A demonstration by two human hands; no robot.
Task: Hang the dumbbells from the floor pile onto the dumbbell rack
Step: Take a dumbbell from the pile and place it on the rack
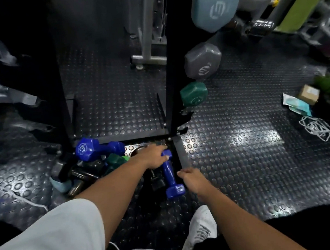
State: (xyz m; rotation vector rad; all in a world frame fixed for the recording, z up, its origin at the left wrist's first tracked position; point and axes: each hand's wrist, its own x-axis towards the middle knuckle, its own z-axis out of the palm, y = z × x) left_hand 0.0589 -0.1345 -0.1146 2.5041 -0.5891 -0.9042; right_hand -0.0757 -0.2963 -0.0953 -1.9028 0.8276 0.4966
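At the rack's foot (179, 153), left hand (152, 155) fingers clasp a blue dumbbell (171, 175); right hand (192, 177) loosely curled, empty.

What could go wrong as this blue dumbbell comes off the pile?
The left hand grips the blue dumbbell near one end, so the free end may swing down toward the white shoe. Lifting it may also shift the pile, and the other blue dumbbell on top could roll off.

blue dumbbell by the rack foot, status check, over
Left hand gripping the blue dumbbell at its far end. Right hand free beside it. Pile on floor, rack hooks just ahead.
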